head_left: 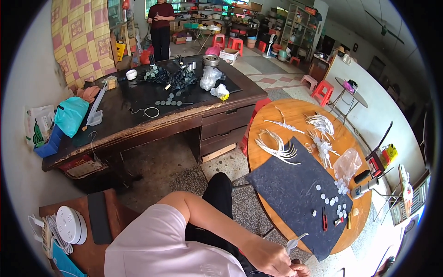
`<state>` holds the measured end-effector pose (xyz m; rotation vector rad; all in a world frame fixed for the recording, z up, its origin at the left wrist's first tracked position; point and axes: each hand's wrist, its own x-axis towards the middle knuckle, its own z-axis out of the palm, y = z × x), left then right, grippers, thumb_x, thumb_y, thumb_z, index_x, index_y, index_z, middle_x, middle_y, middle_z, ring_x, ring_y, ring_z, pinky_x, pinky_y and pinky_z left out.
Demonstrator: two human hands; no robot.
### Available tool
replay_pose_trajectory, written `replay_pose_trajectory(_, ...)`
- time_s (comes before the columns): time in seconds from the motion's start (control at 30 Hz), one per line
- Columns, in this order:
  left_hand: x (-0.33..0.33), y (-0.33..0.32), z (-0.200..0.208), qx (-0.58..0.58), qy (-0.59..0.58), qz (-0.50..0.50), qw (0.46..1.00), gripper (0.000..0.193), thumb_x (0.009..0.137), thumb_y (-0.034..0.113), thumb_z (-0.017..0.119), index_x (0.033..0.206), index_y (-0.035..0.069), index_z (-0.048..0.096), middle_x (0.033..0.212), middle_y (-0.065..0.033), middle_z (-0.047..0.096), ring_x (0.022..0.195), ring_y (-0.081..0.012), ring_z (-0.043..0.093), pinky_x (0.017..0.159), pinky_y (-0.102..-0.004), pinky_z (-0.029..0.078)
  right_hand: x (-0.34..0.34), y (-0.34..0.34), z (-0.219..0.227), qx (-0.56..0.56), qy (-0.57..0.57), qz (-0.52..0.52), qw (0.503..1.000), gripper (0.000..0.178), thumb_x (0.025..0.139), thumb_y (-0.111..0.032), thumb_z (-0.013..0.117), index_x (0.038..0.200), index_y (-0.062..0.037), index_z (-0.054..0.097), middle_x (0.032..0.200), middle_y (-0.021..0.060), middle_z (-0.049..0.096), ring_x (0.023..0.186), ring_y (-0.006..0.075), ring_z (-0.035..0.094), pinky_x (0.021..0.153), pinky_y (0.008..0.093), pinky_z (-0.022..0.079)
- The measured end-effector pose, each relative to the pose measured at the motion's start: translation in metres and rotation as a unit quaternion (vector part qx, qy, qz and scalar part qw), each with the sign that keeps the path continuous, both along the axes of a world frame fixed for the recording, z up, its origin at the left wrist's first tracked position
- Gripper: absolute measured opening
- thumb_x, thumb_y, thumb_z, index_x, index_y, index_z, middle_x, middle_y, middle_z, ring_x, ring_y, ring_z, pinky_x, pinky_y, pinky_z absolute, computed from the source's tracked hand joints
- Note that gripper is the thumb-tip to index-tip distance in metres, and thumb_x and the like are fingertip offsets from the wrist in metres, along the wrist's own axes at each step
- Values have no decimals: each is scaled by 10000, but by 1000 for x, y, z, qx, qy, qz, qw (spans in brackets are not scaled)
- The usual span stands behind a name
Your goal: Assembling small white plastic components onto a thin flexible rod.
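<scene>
My left hand [267,256] reaches across to the lower right with its fingers closed in a pinch. From it sticks up a white strip with a translucent round disc [292,243]. My right hand [301,269] shows only in part at the lower edge, its fingers bent in close to the left fingertips; what it grips is hidden. Beside both hands, a dark mat [290,194] covers part of the round wooden table [272,113]. Loose translucent discs [327,201] are scattered over it, near red-handled snips [325,221] and a small white spool [314,213].
Bundles of white strips [279,147], a clear plastic bag [347,161] and a silver canister [364,188] are on the round table. A dark desk [170,121] holds black bundles [182,76]. At my left stands a round white power socket [71,225]. A person [161,27] stands beyond.
</scene>
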<state>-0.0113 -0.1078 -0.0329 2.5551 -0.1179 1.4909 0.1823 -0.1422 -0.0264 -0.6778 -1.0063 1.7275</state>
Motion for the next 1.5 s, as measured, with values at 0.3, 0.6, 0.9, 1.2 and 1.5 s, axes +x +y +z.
replay_pose_trajectory(0.3, -15, -9, 32, -148, 44, -114, 981, 187, 875, 57, 524, 980, -79, 598, 893, -168, 623, 692, -295, 596, 600, -367, 473, 28, 2, -45, -69, 20, 101, 992, 212, 772, 69, 536, 976, 60, 595, 951, 119, 611, 722, 130, 564, 589, 178, 416)
replay_pose_trajectory(0.6, -14, -2, 30, -2, 71, -84, 994, 217, 887, 83, 483, 976, -80, 596, 927, -168, 618, 725, -282, 603, 621, -354, 487, -9, -3, 10, -29, 45, 103, 993, 139, 783, 62, 535, 907, 45, 598, 929, 117, 612, 725, 144, 565, 655, 216, 449)
replay_pose_trajectory(0.9, -18, -2, 32, 3, 74, -73, 995, 226, 872, 70, 467, 997, -64, 599, 965, -163, 610, 765, -272, 600, 635, -355, 487, -16, -2, 4, -40, 50, 53, 997, 118, 790, 53, 533, 888, 42, 598, 899, 104, 609, 706, 146, 559, 643, 222, 452)
replay_pose_trajectory(1.2, -19, -1, 43, 5, 93, -59, 994, 233, 850, 51, 481, 1023, -47, 603, 1022, -151, 597, 775, -264, 600, 625, -337, 482, -20, -2, -2, -56, 52, -9, 997, 97, 797, 42, 530, 866, 39, 598, 865, 90, 606, 685, 148, 553, 630, 229, 456)
replay_pose_trajectory(1.5, -11, -1, 35, -84, 26, -80, 993, 260, 823, 87, 482, 1015, -22, 619, 920, -130, 637, 743, -266, 610, 630, -331, 487, -23, 7, -1, -99, 75, -85, 989, 94, 834, -39, 536, 879, 26, 586, 824, 101, 593, 684, 169, 550, 618, 253, 458)
